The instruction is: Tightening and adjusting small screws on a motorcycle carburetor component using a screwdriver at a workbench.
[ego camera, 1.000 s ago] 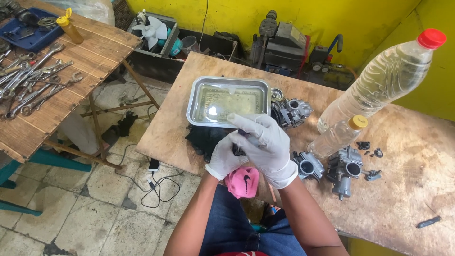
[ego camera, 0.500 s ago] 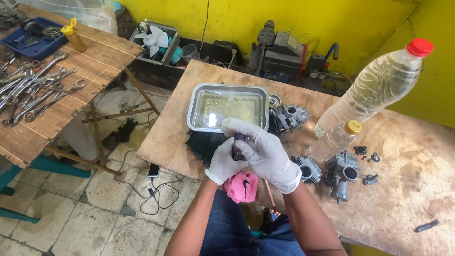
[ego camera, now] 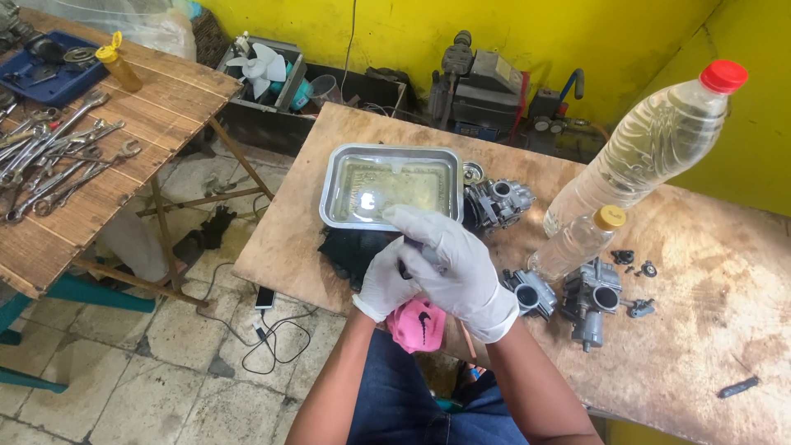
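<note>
Both my hands wear white gloves and meet at the near edge of a wooden table [ego camera: 709,346]. My right hand [ego camera: 453,264] lies over my left hand [ego camera: 386,284], and together they close on a small dark part [ego camera: 409,255] that is mostly hidden by the fingers. Just beyond them stands a metal tray [ego camera: 334,185] holding yellowish liquid. A black cloth [ego camera: 346,247] lies under the tray's near edge. A pink cloth [ego camera: 418,325] sits on my lap below the hands.
Carburetor bodies [ego camera: 498,202] [ego camera: 593,297] and small loose parts [ego camera: 630,264] lie right of the tray. A large clear bottle with a red cap [ego camera: 651,140] and a small yellow-capped bottle [ego camera: 577,239] stand there. A second wooden table at left holds several wrenches [ego camera: 58,165].
My hands have stayed together at the table edge, shifting only slightly. The camera has moved a little, so the scene sits differently in view.
</note>
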